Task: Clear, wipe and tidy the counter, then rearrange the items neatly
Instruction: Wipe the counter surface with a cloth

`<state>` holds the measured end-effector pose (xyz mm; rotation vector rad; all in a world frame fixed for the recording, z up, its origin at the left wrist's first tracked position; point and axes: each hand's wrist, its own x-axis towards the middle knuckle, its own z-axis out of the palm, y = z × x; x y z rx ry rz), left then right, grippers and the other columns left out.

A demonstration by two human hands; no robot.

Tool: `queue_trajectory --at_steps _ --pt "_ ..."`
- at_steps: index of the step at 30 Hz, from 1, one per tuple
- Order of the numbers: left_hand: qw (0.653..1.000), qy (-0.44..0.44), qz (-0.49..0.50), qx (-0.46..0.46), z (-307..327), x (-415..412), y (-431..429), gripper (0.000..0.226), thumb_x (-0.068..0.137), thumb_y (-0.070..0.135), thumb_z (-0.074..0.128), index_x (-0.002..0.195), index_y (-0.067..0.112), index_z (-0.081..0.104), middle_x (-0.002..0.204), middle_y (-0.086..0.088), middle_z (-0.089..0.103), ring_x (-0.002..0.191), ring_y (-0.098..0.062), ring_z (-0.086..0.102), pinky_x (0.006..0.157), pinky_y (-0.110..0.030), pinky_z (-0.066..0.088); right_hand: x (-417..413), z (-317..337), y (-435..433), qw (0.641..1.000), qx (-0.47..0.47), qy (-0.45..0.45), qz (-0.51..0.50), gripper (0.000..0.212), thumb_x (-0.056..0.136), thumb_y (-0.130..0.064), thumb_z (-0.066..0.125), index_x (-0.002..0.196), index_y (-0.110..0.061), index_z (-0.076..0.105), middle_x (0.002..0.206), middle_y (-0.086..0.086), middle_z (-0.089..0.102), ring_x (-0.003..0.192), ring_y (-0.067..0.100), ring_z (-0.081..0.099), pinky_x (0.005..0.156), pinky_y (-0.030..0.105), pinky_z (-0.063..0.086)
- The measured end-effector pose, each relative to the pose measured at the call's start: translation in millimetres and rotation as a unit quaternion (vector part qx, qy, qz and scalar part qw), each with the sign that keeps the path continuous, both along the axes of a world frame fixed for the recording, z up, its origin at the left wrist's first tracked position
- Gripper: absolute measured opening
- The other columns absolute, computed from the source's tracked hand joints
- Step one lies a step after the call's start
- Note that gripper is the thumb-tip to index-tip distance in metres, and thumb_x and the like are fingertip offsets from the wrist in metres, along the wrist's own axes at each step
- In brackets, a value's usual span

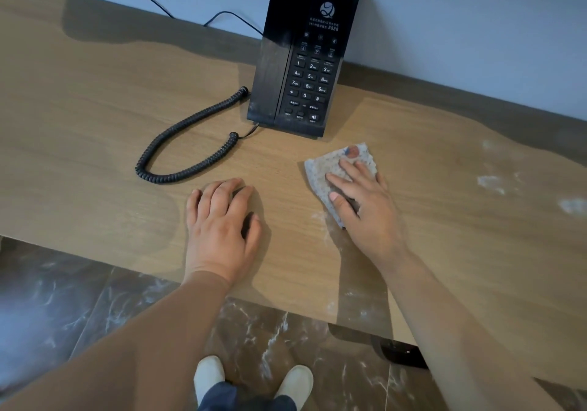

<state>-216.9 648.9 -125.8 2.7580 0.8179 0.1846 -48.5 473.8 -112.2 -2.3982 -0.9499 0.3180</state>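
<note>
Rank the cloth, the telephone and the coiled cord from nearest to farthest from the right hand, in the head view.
1. cloth: directly under the right hand, which presses on it.
2. telephone: just beyond the cloth, further back.
3. coiled cord: farthest, off to the left of the telephone.

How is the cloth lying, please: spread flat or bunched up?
Spread flat: the cloth lies thin on the counter under the right hand.

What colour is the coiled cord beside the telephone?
The coiled telephone cord is black; head view shows it.
</note>
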Motion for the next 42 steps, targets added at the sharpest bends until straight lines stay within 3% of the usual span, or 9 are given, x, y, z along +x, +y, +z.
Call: queue_trajectory --at_steps 6,14,21,30,34,42 --pt "1.000 -0.003 0.001 0.005 0.4 0.4 -0.1 0.047 0.092 0.039 0.040 0.131 0.018 0.053 0.139 -0.002 0.046 0.133 -0.026 0.037 0.117 -0.051 0.018 -41.4 1.6 -17.2 0.998 0.057 0.036 0.002 0.025 0.094 -0.026 0.061 0.118 -0.030 0.069 0.142 -0.012 0.050 0.142 0.007 0.031 0.121 0.041 0.014" --pt "1.000 -0.017 0.000 0.005 0.5 -0.5 -1.1 0.046 0.092 0.041 0.039 0.130 0.019 0.054 0.137 -0.002 0.046 0.132 -0.026 0.037 0.117 -0.050 0.018 -108.7 2.7 -50.1 0.995 0.069 0.074 0.025 0.027 0.089 -0.019 0.069 0.110 -0.035 0.071 0.134 -0.023 0.052 0.137 -0.008 0.032 0.120 0.023 0.011" --pt "1.000 -0.022 -0.001 0.010 -0.6 -0.7 -1.2 0.047 0.092 0.043 0.038 0.130 0.019 0.054 0.137 -0.003 0.047 0.132 -0.026 0.037 0.117 -0.051 0.018 -142.9 -1.4 -69.3 0.989 0.096 0.106 0.046 0.035 0.085 0.000 0.064 0.104 -0.027 0.075 0.128 -0.022 0.057 0.134 -0.005 0.039 0.115 0.020 0.027" --pt "0.999 -0.032 -0.007 0.012 -2.3 -1.6 -1.4 0.044 0.095 0.041 0.043 0.131 0.018 0.054 0.137 -0.005 0.047 0.132 -0.027 0.037 0.117 -0.052 0.017 -166.1 6.4 -76.4 0.986 0.109 0.125 0.014 0.034 0.081 0.000 0.061 0.095 -0.026 0.079 0.116 -0.020 0.067 0.125 -0.006 0.050 0.108 0.020 0.037" --pt "0.999 -0.035 -0.006 0.013 -2.5 -1.4 -1.6 0.044 0.095 0.041 0.043 0.131 0.017 0.054 0.137 -0.005 0.047 0.132 -0.028 0.037 0.117 -0.052 0.017 -169.4 18.6 -82.0 0.985 0.121 0.121 -0.024 0.046 0.081 0.014 0.064 0.096 -0.027 0.078 0.117 -0.025 0.064 0.120 -0.010 0.052 0.105 0.015 0.038" --pt "0.999 -0.039 -0.022 0.007 1.8 -3.7 -3.1 0.043 0.096 0.042 0.045 0.130 0.017 0.054 0.136 -0.006 0.047 0.129 -0.030 0.038 0.117 -0.052 0.017 -155.9 38.2 -91.8 0.979 0.159 0.088 -0.096 0.039 0.084 0.010 0.062 0.098 -0.023 0.078 0.121 -0.014 0.066 0.118 -0.008 0.055 0.099 0.014 0.044"
